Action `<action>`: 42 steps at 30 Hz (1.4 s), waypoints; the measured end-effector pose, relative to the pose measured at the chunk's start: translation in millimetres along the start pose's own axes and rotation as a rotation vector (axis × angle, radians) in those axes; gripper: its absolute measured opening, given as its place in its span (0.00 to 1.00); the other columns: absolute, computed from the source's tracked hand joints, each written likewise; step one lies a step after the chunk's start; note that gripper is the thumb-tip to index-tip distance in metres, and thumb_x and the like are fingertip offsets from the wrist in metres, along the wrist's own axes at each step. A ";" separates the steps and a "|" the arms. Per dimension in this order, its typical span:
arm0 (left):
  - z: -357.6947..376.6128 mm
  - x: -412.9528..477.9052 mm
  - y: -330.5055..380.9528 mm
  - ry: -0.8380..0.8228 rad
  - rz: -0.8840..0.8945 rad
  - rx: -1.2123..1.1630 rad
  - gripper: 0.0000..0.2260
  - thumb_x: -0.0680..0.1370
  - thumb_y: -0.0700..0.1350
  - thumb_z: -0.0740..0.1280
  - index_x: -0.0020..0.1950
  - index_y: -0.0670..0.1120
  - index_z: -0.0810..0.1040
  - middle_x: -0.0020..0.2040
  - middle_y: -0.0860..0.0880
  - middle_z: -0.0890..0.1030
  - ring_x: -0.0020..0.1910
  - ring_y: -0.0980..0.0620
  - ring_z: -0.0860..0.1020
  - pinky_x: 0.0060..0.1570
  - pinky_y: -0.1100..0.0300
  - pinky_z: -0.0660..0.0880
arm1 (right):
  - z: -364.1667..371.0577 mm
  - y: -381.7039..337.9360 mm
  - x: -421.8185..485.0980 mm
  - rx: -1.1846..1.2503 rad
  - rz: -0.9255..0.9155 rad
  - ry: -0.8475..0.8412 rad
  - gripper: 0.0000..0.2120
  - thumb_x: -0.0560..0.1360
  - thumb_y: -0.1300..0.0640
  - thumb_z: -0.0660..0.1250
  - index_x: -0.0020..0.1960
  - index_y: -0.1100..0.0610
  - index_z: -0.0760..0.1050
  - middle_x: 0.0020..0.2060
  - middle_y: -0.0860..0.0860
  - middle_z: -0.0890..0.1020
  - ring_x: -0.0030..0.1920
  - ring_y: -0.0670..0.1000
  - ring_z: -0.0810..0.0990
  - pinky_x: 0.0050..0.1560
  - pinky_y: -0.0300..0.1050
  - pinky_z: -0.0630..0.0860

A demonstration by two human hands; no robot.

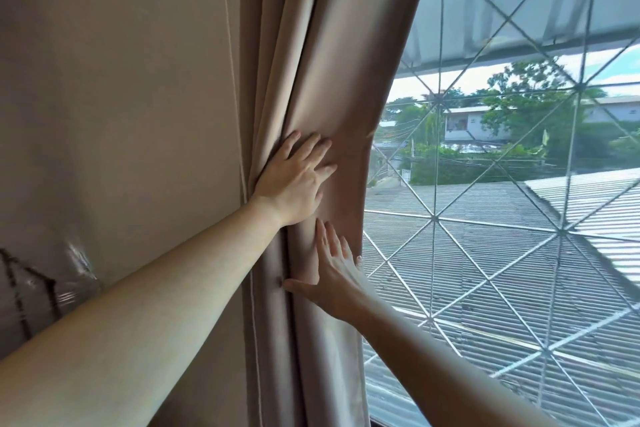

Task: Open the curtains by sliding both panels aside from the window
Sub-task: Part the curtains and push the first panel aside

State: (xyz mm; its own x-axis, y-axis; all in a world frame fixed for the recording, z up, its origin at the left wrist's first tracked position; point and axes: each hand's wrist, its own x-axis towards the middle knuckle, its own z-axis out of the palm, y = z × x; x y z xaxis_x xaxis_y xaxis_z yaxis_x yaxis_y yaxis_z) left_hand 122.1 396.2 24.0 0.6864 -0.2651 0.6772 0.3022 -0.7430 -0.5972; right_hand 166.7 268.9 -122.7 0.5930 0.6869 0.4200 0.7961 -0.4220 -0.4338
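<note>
Against the bunched curtain (332, 87), left of the window (502, 218), both sets of fingers lie flat and spread — nothing pinched. The left hand (294, 180) presses the folds up higher, the right hand (332, 274) sits just below it by the curtain's free edge. The fabric looks thick but soft and drapey, probably a bit heavy; I'd grab that free edge and slide it, not yank. The curtain is gathered beside the wall (114, 97), the window's right side is already bare, with a diamond grille (434, 218) outside.
</note>
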 end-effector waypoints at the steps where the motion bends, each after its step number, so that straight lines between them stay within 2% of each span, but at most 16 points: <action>1: 2.0 -1.4 -3.5 -0.005 -0.003 0.002 0.25 0.79 0.54 0.66 0.77 0.55 0.75 0.85 0.45 0.64 0.85 0.43 0.59 0.84 0.39 0.49 | 2.3 -1.9 3.2 -0.002 -0.001 -0.003 0.61 0.66 0.21 0.63 0.81 0.43 0.28 0.85 0.49 0.39 0.84 0.59 0.42 0.78 0.73 0.52; 11: 22.5 -19.3 -39.9 -0.054 -0.032 -0.001 0.25 0.80 0.54 0.65 0.78 0.55 0.73 0.85 0.45 0.62 0.85 0.44 0.57 0.84 0.39 0.48 | 28.7 -32.7 38.7 -0.004 -0.010 -0.046 0.61 0.67 0.21 0.64 0.82 0.44 0.29 0.85 0.49 0.40 0.84 0.59 0.44 0.77 0.74 0.51; 17: 31.7 -30.7 -55.6 -0.062 -0.036 0.023 0.25 0.79 0.54 0.66 0.77 0.55 0.75 0.85 0.46 0.63 0.85 0.44 0.58 0.84 0.39 0.48 | 45.8 -53.3 47.8 -0.034 -0.037 -0.036 0.61 0.68 0.22 0.63 0.82 0.47 0.30 0.85 0.51 0.42 0.83 0.59 0.48 0.74 0.73 0.58; 24: 33.5 -44.0 -65.7 -0.120 -0.082 0.039 0.25 0.80 0.54 0.65 0.78 0.55 0.74 0.85 0.46 0.62 0.85 0.45 0.56 0.84 0.40 0.47 | 52.4 -58.5 50.6 -0.016 -0.059 -0.052 0.60 0.70 0.25 0.66 0.83 0.47 0.31 0.85 0.50 0.43 0.83 0.58 0.48 0.75 0.76 0.55; 38: 7.5 -43.4 -23.8 -0.091 -0.090 -0.040 0.23 0.80 0.52 0.65 0.75 0.52 0.77 0.83 0.44 0.67 0.84 0.43 0.61 0.84 0.40 0.49 | 33.2 -28.6 9.8 -0.084 -0.037 -0.052 0.58 0.69 0.23 0.63 0.83 0.45 0.32 0.85 0.52 0.43 0.83 0.61 0.47 0.75 0.76 0.54; 42: -6.5 -39.5 -4.3 -0.074 -0.091 -0.070 0.23 0.79 0.51 0.67 0.75 0.51 0.78 0.82 0.43 0.69 0.82 0.42 0.63 0.82 0.41 0.50 | 14.5 -11.5 -11.4 -0.105 -0.002 -0.044 0.58 0.70 0.25 0.65 0.83 0.46 0.33 0.85 0.50 0.42 0.83 0.61 0.45 0.74 0.78 0.58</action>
State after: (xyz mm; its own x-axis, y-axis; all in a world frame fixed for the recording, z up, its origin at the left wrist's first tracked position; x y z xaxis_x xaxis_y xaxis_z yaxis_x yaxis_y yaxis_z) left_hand 89.4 405.8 2.6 0.7062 -0.1505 0.6919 0.3202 -0.8037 -0.5016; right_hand 149.0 274.5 -134.0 0.5872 0.7122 0.3846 0.8070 -0.4785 -0.3460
